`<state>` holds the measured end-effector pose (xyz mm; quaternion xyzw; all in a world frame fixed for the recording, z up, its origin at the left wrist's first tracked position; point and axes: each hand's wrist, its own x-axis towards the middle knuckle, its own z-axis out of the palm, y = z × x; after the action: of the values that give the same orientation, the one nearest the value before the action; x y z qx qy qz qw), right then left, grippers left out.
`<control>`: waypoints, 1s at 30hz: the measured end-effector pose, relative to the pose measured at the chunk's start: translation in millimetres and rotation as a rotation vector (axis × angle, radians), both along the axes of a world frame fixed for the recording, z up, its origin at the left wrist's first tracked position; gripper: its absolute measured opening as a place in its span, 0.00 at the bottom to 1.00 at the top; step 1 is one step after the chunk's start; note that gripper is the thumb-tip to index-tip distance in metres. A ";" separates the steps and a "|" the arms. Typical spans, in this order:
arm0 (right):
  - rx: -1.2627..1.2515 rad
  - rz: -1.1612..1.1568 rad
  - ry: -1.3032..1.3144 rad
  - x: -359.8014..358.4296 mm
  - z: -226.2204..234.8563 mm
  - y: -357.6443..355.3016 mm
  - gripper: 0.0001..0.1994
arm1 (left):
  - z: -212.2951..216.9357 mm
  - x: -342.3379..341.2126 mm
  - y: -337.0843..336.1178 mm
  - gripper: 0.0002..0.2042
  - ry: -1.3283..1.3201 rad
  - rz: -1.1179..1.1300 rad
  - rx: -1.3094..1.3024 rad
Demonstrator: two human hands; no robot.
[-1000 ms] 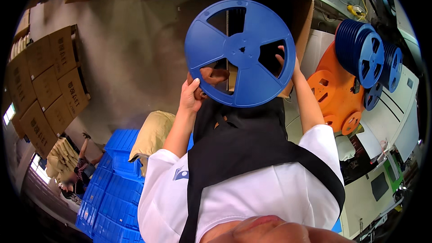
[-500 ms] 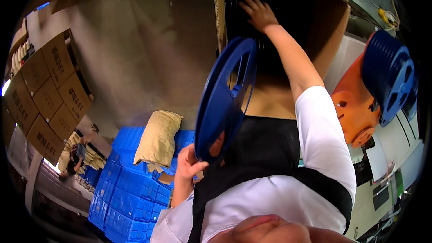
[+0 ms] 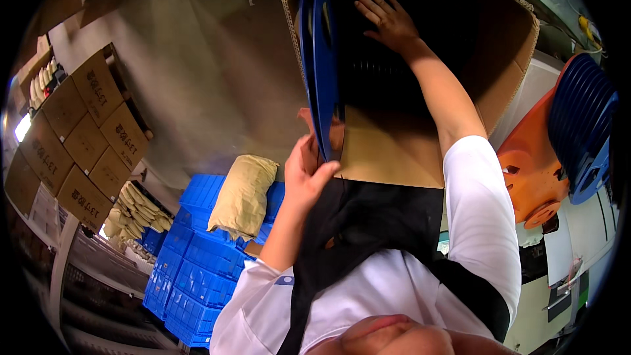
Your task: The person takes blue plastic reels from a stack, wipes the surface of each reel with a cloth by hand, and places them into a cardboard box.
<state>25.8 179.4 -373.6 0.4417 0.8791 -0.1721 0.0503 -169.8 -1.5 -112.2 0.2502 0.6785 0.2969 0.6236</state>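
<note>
A blue plastic reel (image 3: pixel 325 72) stands on edge at the left side of an open cardboard box (image 3: pixel 394 158). My left hand (image 3: pixel 307 172) grips the reel's lower rim, thumb on the near side and fingers partly hidden behind it. My right hand (image 3: pixel 389 23) reaches into the box with its fingers spread and holds nothing. Beneath it, thin ridged edges of dark round items (image 3: pixel 380 67) show in a row; the deep shade hides the rest of the box's contents.
Right of the box, several blue reels (image 3: pixel 578 112) hang stacked by an orange machine part (image 3: pixel 536 164). Blue plastic crates (image 3: pixel 204 266) bear a tan sack (image 3: pixel 243 197) at lower left. Stacked cartons (image 3: pixel 89 148) stand far left, and a metal edge runs behind the box.
My left hand has carried the blue reel forward from in front of the box to its left side, turning it more edge-on. My right hand stays inside the box, fingers spread.
</note>
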 end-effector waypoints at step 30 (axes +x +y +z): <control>-0.226 -1.098 0.408 104.5 52.3 -201.5 0.32 | -140.5 -46.7 -167.4 0.14 0.667 -0.624 -0.187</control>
<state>130.3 -22.1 -321.3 0.7815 0.4902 -0.3468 -0.1693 -216.5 -168.9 -252.7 0.4671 0.7580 -0.0641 0.4507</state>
